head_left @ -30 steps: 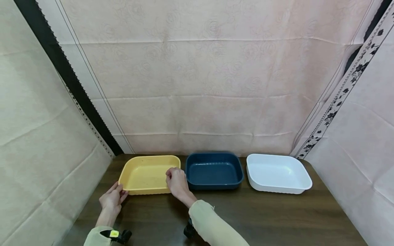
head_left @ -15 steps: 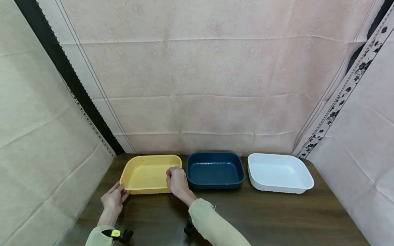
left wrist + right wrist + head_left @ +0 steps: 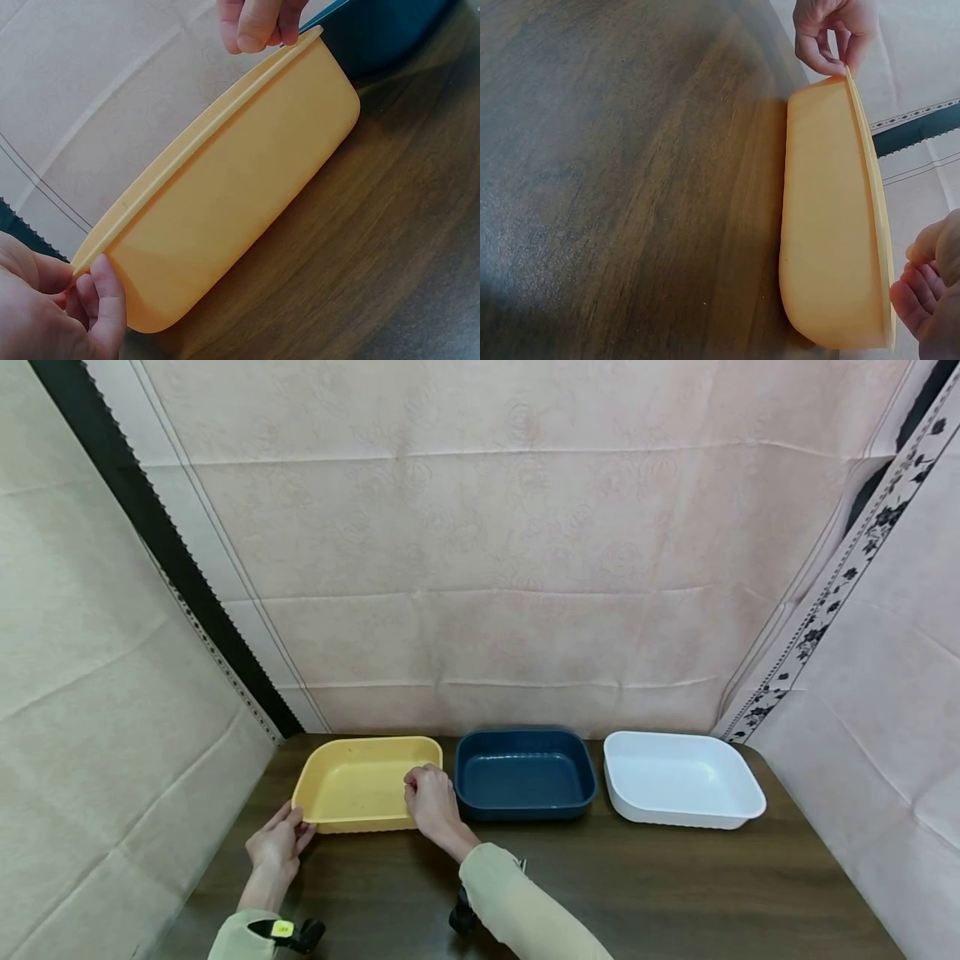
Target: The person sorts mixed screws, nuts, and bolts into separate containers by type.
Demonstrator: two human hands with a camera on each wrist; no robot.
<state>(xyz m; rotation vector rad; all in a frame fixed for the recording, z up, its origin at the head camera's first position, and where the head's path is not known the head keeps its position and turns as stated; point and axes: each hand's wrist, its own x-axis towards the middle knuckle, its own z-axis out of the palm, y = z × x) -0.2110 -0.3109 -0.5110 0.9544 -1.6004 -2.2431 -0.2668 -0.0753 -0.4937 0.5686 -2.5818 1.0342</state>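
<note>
At the left of the row lies a shallow yellow tray (image 3: 356, 781) with rounded corners. My left hand (image 3: 276, 845) pinches its near left corner, thumb at the rim and fingers against the outer wall, as the left wrist view shows at the yellow tray's end (image 3: 154, 259). By the near right part of the same tray is my right hand (image 3: 435, 803), its fingers curled over the rim area. In the right wrist view those fingertips (image 3: 915, 296) lie right beside the rim, with no object visible between them; whether they touch it is unclear.
A dark blue tray (image 3: 525, 779) stands just right of the yellow one, and a white tray (image 3: 678, 777) farther right. All are at the back of the brown wooden table (image 3: 660, 893). Pale cloth (image 3: 487, 543) hangs behind and at both sides.
Both hands keep their places at the yellow tray. The whole head view shifts very slightly; nothing is taken hold of or let go.
</note>
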